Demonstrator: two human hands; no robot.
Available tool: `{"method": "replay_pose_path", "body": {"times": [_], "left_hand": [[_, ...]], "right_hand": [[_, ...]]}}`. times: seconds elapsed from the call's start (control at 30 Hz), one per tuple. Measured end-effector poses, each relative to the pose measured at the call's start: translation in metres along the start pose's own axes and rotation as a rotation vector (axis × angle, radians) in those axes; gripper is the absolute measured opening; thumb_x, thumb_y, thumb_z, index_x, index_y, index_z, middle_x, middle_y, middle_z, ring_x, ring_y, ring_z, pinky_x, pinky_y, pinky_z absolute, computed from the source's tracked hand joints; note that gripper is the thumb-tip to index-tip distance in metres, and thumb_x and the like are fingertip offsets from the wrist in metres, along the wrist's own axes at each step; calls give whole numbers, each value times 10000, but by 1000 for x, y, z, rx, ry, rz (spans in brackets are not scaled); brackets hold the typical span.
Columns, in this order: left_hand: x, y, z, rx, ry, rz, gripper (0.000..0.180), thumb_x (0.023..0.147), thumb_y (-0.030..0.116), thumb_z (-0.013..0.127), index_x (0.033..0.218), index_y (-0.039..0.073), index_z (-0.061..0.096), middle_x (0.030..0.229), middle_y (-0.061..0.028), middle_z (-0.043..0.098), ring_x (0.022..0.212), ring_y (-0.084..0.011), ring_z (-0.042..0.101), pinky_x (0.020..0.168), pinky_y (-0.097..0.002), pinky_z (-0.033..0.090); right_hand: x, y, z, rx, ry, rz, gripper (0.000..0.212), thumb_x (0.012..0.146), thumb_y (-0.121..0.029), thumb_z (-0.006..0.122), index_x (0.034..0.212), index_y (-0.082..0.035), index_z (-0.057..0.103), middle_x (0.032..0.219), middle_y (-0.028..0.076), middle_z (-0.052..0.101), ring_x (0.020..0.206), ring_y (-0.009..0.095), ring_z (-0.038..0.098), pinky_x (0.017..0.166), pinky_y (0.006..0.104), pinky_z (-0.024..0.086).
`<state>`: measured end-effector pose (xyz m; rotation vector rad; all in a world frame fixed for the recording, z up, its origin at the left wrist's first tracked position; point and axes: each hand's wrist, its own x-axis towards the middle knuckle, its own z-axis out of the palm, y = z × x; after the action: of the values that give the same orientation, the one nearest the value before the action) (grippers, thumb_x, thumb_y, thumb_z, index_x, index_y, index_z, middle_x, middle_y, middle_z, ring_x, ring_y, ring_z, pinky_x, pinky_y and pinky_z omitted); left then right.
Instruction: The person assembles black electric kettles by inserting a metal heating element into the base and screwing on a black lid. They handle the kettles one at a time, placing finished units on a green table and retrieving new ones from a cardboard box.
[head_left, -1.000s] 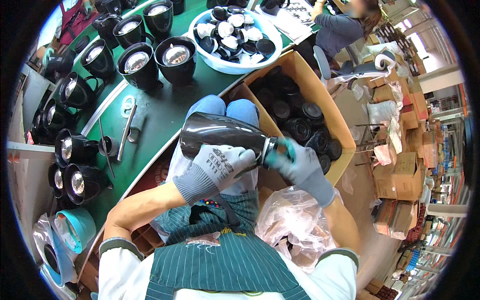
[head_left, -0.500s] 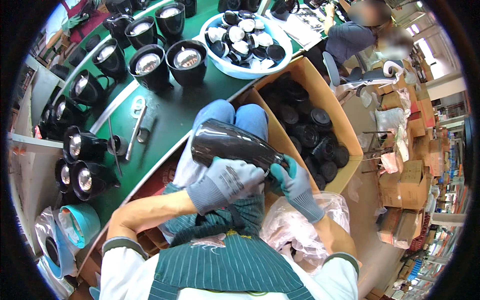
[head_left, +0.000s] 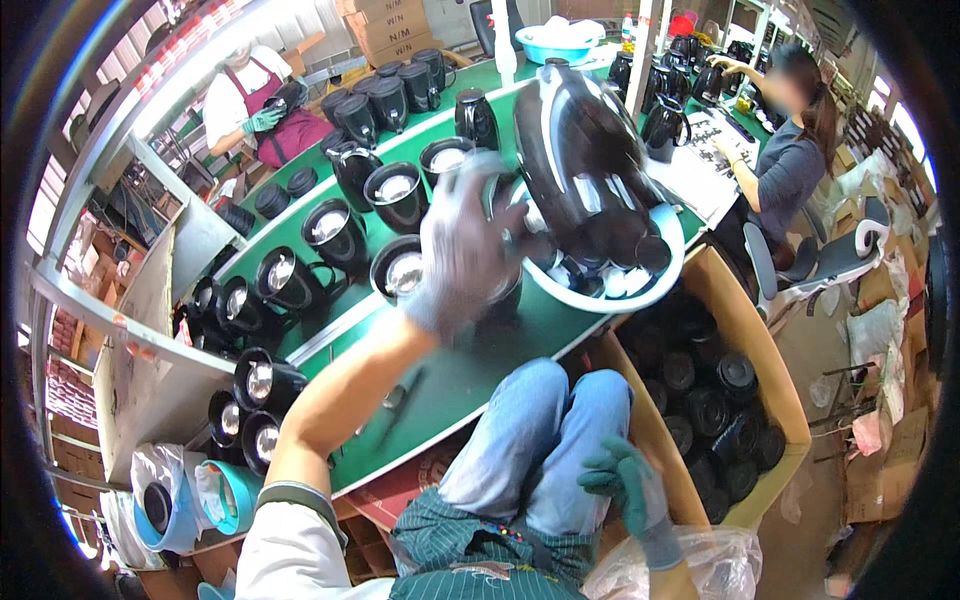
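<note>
My left hand (head_left: 465, 240), in a grey glove and smeared by motion, is raised over the green bench. Its fingers close at the side of a glossy black jug (head_left: 580, 150), which hangs tilted in the air above a light blue basin (head_left: 673, 270). The grip itself is partly hidden and blurred. My right hand (head_left: 630, 490), gloved in grey with green fingers, is low beside my right knee. It holds nothing, and its fingers are loosely apart. Black jugs with shiny silver insides, such as one upright jug (head_left: 397, 195), stand near my left hand.
Black and white round parts fill the basin. A cardboard box (head_left: 790, 400) of black round parts stands right of my knees, with a clear plastic bag (head_left: 715, 565) nearer me. One person (head_left: 265, 100) works at far left, another (head_left: 790, 150) at far right.
The black jug has gone from my lap up and forward over the bench with my left hand. My right hand has let go of it and lowered. The view has tilted up.
</note>
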<state>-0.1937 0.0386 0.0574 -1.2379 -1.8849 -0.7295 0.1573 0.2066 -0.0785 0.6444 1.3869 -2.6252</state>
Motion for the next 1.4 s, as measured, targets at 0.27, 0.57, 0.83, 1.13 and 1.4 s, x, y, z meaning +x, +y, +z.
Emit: {"method": "replay_pose_path", "body": {"times": [0.27,0.57,0.83,1.13,1.4], "left_hand": [[36,-202,198,-69,-64,-906,468,875,539,677,1024,107,778,952,-204,749,934,-417,711,862,-508,540],[-4,-262,288,170,-551,-1097,607,888,544,683,1120,-14,746,1130,-257,733,1107,-390,703,983,-449,547],[-37,-251,173,817,-698,-544,294,898,181,697,1190,146,713,1117,-144,724,985,-338,719,796,-455,578],[13,-200,54,669,-307,-150,405,769,121,747,1163,187,679,1092,-63,664,1057,-280,626,806,-420,556],[44,-29,-104,308,-562,232,381,703,113,796,1065,163,687,1061,-50,629,1088,-270,620,874,-410,575]], "right_hand": [[38,34,-25,41,-44,76,602,1040,-252,598,1493,103,418,1342,227,618,1204,313,650,1067,451,498],[52,6,-20,-99,56,27,671,1052,-365,577,1507,96,406,1374,193,613,1178,285,655,1033,409,509],[63,14,-13,-132,5,46,544,1063,-236,574,1490,78,452,1357,164,617,1175,263,651,1029,388,505],[57,-11,16,-611,-121,-197,545,984,-145,648,1459,68,485,1314,195,634,1178,290,650,1023,398,508],[107,-166,135,-1603,83,-1298,829,792,-360,844,1515,-146,498,1577,226,355,1416,446,426,1136,620,379]]}}
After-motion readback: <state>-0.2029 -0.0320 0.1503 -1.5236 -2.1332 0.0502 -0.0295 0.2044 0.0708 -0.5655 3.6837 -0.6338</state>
